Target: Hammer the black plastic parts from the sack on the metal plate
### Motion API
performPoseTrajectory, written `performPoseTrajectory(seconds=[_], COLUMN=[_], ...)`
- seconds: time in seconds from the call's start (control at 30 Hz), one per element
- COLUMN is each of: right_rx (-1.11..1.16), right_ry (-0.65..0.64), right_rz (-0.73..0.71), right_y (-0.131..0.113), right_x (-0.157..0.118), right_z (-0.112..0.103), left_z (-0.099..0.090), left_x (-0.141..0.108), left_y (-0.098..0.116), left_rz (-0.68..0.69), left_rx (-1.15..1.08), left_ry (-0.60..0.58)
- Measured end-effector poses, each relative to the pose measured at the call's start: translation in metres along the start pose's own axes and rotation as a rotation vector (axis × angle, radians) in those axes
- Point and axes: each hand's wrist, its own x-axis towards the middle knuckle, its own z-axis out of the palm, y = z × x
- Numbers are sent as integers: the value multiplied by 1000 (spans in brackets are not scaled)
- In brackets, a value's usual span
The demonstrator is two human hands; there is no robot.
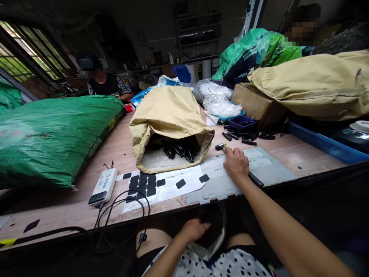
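Observation:
My right hand rests over the grey board at the table's front edge. Its fingers are closed round a small hammer, with the black and yellow hammer head beyond the fingers and the black handle sticking out behind the wrist. Low in my lap, my left hand is at the mouth of a pale bag between my knees. Shadow hides most of its fingers, and I cannot make out anything in them. Ahead, an open tan sack lies with shiny black pieces inside.
A white sheet with black squares, a white power bank and looping cables lie left of the board. A full green sack fills the left. Black parts, a blue tray and a carton stand right. Two people sit beyond.

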Motion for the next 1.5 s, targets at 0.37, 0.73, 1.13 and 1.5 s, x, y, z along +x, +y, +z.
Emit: performPoseTrajectory(seconds=[0.37, 0.73, 1.13, 1.5], right_rx=[-3, -1, 6, 9], right_ry=[18, -18, -13, -7], right_rz=[-3, -1, -1, -2], right_y=[0, -2, -2, -2], right_x=[0, 3, 1, 2], right_z=[2, -3, -2, -4], left_z=[-219, -279, -206, -189], left_x=[-2, 71, 33, -1], left_y=[120, 79, 54, 68], left_rz=[116, -120, 148, 253], left_rx=[108, 410, 492, 324], left_ry=[636, 981, 993, 1115])
